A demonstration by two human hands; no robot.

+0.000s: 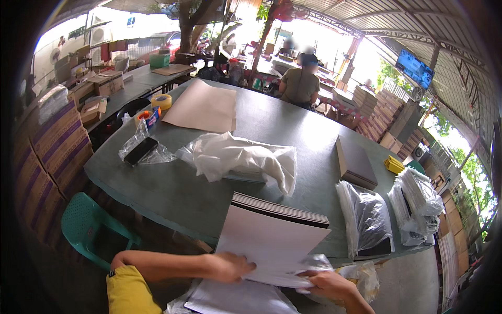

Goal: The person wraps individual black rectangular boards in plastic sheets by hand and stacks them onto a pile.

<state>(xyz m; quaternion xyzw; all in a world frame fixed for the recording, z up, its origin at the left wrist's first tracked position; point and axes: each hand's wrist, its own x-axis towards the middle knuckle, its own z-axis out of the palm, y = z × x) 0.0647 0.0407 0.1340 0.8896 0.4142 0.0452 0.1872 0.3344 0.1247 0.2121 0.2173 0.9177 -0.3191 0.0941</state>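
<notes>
A stack of dark-edged boards (285,209) stands at the table's near edge, with a large white sheet (266,240) sloping down from it toward me. My left hand (230,267) lies on the lower part of that sheet, fingers stretched to the right and slightly blurred. At the sheet's right corner, my right hand (330,285) pinches crumpled clear plastic (318,262); whether the sheet's edge is also in its grip, I cannot tell. Another white sheet (235,298) shows below my hands. Beyond the stack, a crumpled white plastic bag (240,154) partly covers a flat pile.
Plastic-wrapped bundles (368,217) and dark boards (358,162) occupy the table's right side. Brown paper (204,107), tape rolls (161,101) and a phone (141,150) lie farther left. A green chair (94,222) and stacked cartons (57,141) stand left. A person (300,83) sits beyond.
</notes>
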